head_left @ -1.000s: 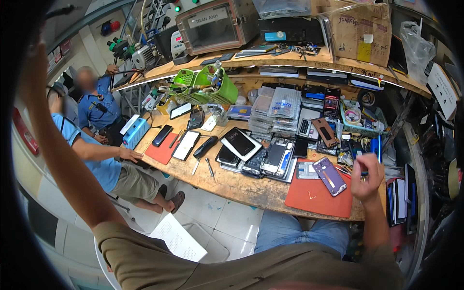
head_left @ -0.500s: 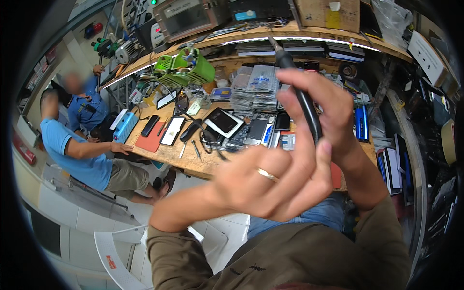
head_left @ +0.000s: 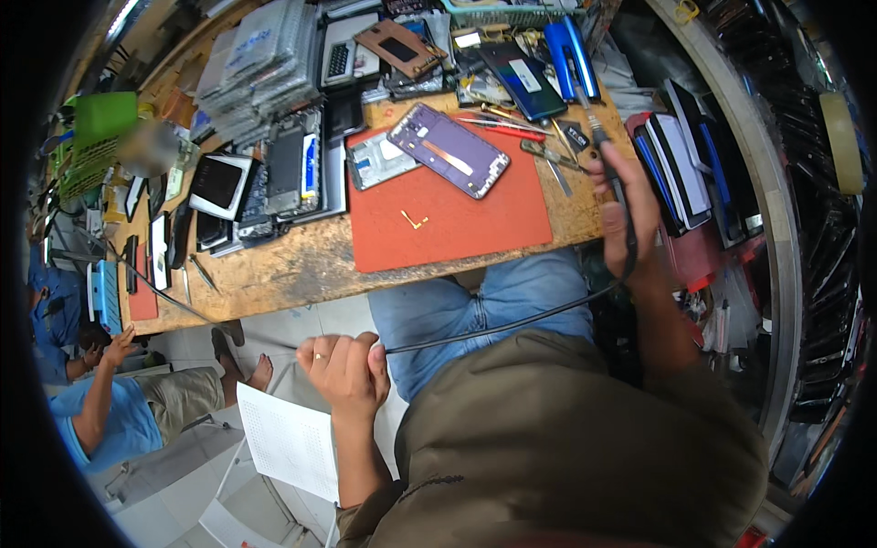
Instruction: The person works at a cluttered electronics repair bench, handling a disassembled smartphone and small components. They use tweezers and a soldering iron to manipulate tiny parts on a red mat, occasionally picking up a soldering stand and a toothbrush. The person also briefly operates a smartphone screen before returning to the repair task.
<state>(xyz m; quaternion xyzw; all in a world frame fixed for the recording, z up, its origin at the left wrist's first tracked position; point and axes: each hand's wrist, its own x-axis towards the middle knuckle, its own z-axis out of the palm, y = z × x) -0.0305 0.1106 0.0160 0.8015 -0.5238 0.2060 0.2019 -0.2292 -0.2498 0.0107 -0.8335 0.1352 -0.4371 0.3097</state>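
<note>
My right hand (head_left: 624, 203) grips a black soldering iron (head_left: 603, 151), its metal tip pointing up, beside the right end of the wooden bench (head_left: 292, 269). A black cord (head_left: 493, 327) runs from the handle across my lap to my left hand (head_left: 343, 365), whose fingers are closed on it, below the bench's front edge. An orange mat (head_left: 457, 242) carries a purple phone back housing (head_left: 448, 151), a silver phone part (head_left: 370, 164) and small gold pieces (head_left: 414, 219). Tweezers and a red-handled tool (head_left: 512, 130) lie by the mat's upper right.
Stacked plastic trays (head_left: 260, 73), opened phones (head_left: 292, 160) and a green basket (head_left: 100, 137) crowd the bench. Folders (head_left: 676, 164) stand at the right. Two people are at the left, one in a light blue shirt (head_left: 91, 411). A white chair (head_left: 283, 438) is below left.
My left arm came down from high at the left to join my right hand at the iron, then moved lower along the cord. My right hand took up the iron. My view tilted down toward the mat.
</note>
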